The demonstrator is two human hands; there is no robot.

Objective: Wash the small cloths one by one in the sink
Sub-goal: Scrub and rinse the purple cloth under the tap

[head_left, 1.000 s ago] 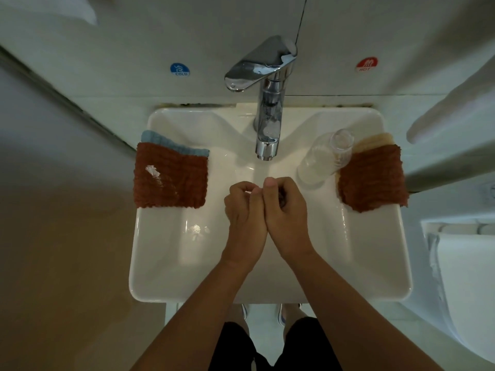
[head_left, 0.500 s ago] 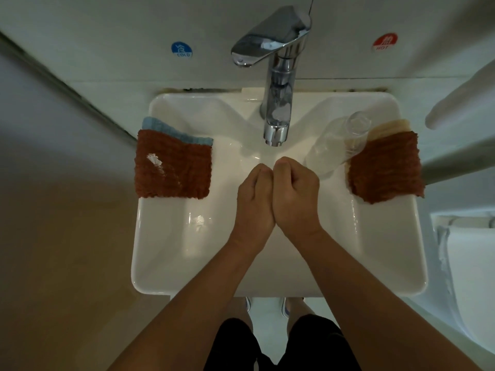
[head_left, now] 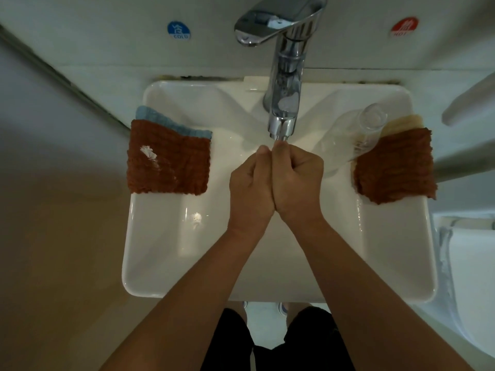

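- Left hand and right hand pressed side by side over the middle of the white sink, just under the tap spout.
- Both hands have fingers curled into fists. No cloth shows between them; cannot tell whether they grip anything.
- Rust-brown cloth lies flat on the sink's left rim, with a white smear near its upper left corner. A blue cloth lies under it, only its far edge showing.
- Second rust-brown cloth on the right rim, on top of a cream cloth whose far edge shows.
- Clear glass tilted on its side, between the tap and the right-hand cloths, its mouth touching them.
- Wall behind: blue cold sticker left of the tap, red hot sticker to the right.
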